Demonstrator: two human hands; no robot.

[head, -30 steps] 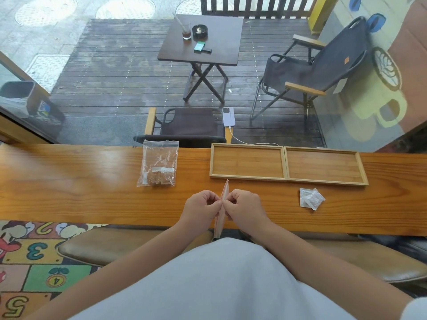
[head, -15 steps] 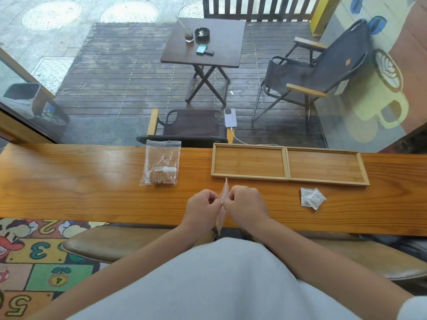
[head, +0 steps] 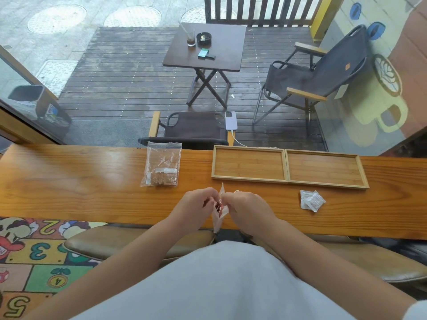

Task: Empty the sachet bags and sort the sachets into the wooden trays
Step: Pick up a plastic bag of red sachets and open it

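Observation:
A small clear sachet bag (head: pixel 219 212) with red contents hangs between my hands over the counter's near edge. My left hand (head: pixel 196 207) pinches its left lip and my right hand (head: pixel 248 207) pinches its right lip, holding the top apart. A second clear bag (head: pixel 163 163) with brown and white sachets lies flat on the counter to the left. Two empty wooden trays, left tray (head: pixel 249 166) and right tray (head: pixel 323 169), sit side by side at the counter's far edge. A few white sachets (head: pixel 312 200) lie loose in front of the right tray.
The long wooden counter (head: pixel 69 185) runs left to right against a window. Padded stools (head: pixel 138 241) stand below its near edge. Outside are a folding table, chairs and a phone on a cable.
My hands have drawn apart slightly and the bag's top has opened, showing red contents inside. Nothing else on the counter has moved.

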